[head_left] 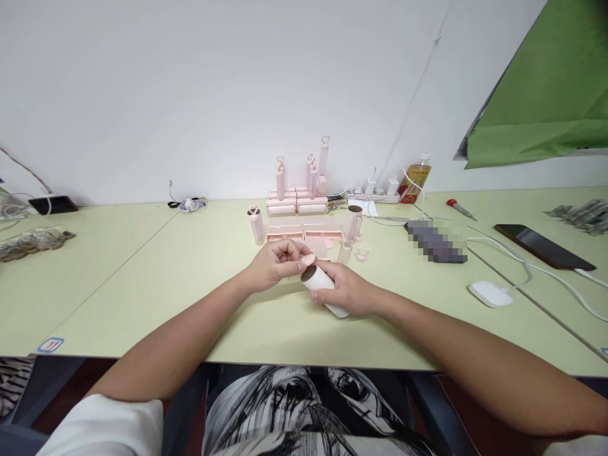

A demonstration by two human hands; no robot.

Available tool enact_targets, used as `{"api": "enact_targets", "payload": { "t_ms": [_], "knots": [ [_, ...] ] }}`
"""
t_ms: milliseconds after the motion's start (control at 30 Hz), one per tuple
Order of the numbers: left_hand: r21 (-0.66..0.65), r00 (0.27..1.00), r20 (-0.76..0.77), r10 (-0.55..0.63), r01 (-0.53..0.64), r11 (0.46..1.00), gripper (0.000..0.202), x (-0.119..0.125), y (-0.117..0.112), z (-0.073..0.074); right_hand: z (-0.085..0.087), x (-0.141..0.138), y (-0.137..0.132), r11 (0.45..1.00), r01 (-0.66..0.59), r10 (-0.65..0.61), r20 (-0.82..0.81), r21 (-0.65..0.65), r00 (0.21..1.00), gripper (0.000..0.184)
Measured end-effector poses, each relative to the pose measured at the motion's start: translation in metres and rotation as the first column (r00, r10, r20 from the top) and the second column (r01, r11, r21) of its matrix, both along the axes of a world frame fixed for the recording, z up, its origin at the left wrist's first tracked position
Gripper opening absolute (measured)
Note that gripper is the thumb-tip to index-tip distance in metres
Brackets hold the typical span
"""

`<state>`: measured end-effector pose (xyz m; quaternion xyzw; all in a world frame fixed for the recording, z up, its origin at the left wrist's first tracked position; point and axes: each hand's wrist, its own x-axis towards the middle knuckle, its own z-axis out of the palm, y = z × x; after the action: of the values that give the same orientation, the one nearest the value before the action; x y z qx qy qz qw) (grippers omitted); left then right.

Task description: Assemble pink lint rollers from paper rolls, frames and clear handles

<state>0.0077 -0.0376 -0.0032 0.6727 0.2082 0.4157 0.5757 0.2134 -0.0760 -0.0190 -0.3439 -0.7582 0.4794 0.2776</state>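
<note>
While right hand [349, 292] grips white roll [319, 278] | left hand [275, 261] pinches pink cap [308, 259]

Two hands are meeting over the counter [142, 272], a left hand [275, 263] and a right hand [349, 294]. One white roll [327, 285] is lying in the right grip, and one pink piece [307, 259] is sitting in the left. Two upright pink rollers [256, 226] are standing apart behind them. Three or four heart-topped handles [280, 174] are crowding the back, too close together to count surely. One bottle [417, 179], one red-handled screwdriver [456, 206], one power strip [375, 196], one white puck [489, 294] and two dark phones [544, 247] are lying about.
</note>
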Motion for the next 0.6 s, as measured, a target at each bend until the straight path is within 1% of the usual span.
{"api": "enact_targets", "payload": {
  "t_ms": [133, 333, 467, 600],
  "knots": [
    [0.018, 0.998, -0.016, -0.053, 0.053, 0.998, 0.027, -0.0012, -0.0020, 0.0006, 0.0011, -0.0009, -0.0002, 0.998, 0.026, -0.028, -0.041, -0.057, 0.999, 0.038],
    [0.073, 0.995, -0.095, -0.021, 0.028, 0.997, 0.022, -0.0013, -0.0054, 0.0021, 0.0022, -0.0012, -0.0002, 0.997, 0.027, -0.037, -0.119, -0.078, 0.992, 0.040],
    [0.094, 0.994, -0.107, -0.002, 0.013, 0.995, 0.021, -0.0008, -0.0052, 0.0014, 0.0019, -0.0007, 0.0002, 0.997, 0.028, -0.036, -0.114, -0.078, 0.993, 0.041],
    [0.118, 0.992, -0.125, -0.006, 0.021, 0.993, 0.020, -0.0017, -0.0042, -0.0001, 0.0000, 0.0000, 0.0006, 0.997, 0.027, -0.035, -0.101, -0.074, 0.994, 0.038]
  ]
}}
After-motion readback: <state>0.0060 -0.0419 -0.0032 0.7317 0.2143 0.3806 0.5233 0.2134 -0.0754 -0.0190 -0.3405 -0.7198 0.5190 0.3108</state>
